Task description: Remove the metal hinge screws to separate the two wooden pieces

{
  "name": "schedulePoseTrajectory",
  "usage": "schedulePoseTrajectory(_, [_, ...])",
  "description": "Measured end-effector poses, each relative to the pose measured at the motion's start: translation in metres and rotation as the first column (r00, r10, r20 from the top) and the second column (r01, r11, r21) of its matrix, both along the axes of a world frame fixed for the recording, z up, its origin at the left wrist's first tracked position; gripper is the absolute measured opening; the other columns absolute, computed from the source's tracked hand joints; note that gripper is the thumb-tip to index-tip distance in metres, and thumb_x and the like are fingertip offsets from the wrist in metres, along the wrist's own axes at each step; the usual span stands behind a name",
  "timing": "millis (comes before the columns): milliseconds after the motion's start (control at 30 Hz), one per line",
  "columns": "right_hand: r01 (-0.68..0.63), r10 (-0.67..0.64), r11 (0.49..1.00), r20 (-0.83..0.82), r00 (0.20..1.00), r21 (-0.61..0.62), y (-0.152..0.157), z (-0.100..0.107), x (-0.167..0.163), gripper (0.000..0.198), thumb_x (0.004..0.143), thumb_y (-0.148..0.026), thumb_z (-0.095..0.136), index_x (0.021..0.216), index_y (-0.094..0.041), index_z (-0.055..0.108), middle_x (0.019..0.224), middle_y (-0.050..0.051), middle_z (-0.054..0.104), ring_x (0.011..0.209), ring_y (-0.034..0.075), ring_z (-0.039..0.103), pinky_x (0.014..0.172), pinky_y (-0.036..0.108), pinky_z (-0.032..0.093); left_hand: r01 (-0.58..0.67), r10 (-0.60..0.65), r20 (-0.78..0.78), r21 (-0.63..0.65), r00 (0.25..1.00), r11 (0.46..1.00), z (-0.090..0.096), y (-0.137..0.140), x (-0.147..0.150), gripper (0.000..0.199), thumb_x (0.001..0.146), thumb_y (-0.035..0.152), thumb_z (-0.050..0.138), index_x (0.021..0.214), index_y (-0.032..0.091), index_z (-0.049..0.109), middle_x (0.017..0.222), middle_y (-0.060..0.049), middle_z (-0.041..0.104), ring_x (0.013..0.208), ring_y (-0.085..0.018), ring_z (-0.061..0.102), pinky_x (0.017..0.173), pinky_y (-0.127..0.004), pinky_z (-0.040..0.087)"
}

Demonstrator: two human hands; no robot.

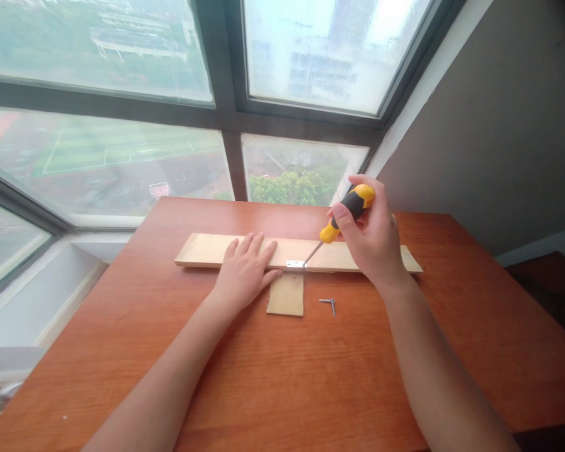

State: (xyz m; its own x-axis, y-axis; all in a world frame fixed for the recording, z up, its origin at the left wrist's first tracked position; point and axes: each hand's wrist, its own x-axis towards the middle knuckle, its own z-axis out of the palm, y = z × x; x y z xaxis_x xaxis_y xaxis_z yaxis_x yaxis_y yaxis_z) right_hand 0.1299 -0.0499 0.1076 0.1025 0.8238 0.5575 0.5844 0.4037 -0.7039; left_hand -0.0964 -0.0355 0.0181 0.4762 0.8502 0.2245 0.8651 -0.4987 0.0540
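Note:
A long pale wooden board (200, 249) lies across the table. My left hand (245, 267) rests flat on it, fingers spread, left of a small metal hinge or bracket (292, 263) at the board's near edge. In my right hand (374, 235) is a yellow and black screwdriver (353, 206), tilted, its tip at the right end of the metal piece. Whether a screw sits under the tip is too small to tell. A short wooden piece (286, 296) lies below the metal piece, nearer me. To its right are two screws (331, 304) touching at an angle.
The reddish-brown wooden table (282, 383) reaches to the windows (301, 160) at the back. A grey wall (494, 150) slopes along the right. A power socket (2, 392) is low at the left, beside the table edge.

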Motion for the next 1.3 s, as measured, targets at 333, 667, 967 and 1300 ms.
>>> schedulePoseTrajectory(333, [-0.099,0.168,0.971,-0.328,0.930,0.217,-0.010,-0.026,-0.010,0.041,0.089,-0.035,0.061,0.126,-0.033,0.044,0.090,0.002,0.065,0.078,0.018,0.066,0.066,0.035,0.057,0.000,0.000,-0.024,-0.013,1.000,1.000,0.003,-0.005,0.004,0.053,0.090,0.050,0.053,0.133,0.020,0.050,0.143,-0.017,0.047,0.132,-0.035,0.039,0.107,-0.051,0.030])
schedulePoseTrajectory(667, [-0.065,0.110,0.984,-0.289,0.951,0.163,-0.010,-0.031,-0.008,0.044,0.088,-0.038,0.062,0.128,-0.032,0.043,0.089,0.000,0.065,0.076,0.018,0.067,0.063,0.034,0.057,0.032,-0.031,0.042,-0.034,0.999,0.999,0.004,-0.006,0.003,0.048,0.089,0.047,0.056,0.130,0.023,0.051,0.138,-0.015,0.050,0.129,-0.033,0.041,0.105,-0.049,0.032])
schedulePoseTrajectory(967, [-0.117,0.144,0.986,-0.246,0.959,0.119,-0.020,-0.022,-0.012,0.048,0.086,-0.038,0.065,0.129,-0.033,0.044,0.091,0.000,0.064,0.078,0.017,0.064,0.062,0.033,0.056,0.048,-0.045,0.032,-0.084,0.998,0.995,0.012,-0.012,0.007,0.047,0.084,0.046,0.063,0.123,0.022,0.053,0.132,-0.015,0.052,0.124,-0.033,0.044,0.103,-0.048,0.033])
schedulePoseTrajectory(1300, [-0.243,0.283,0.957,-0.329,0.901,0.158,-0.011,-0.017,-0.021,0.048,0.091,-0.037,0.057,0.135,-0.040,0.037,0.101,0.002,0.060,0.080,0.018,0.063,0.066,0.037,0.057,0.108,-0.103,0.076,-0.076,0.992,0.991,0.010,-0.005,0.001,0.046,0.086,0.049,0.060,0.124,0.024,0.053,0.128,-0.013,0.054,0.120,-0.031,0.047,0.101,-0.045,0.035])
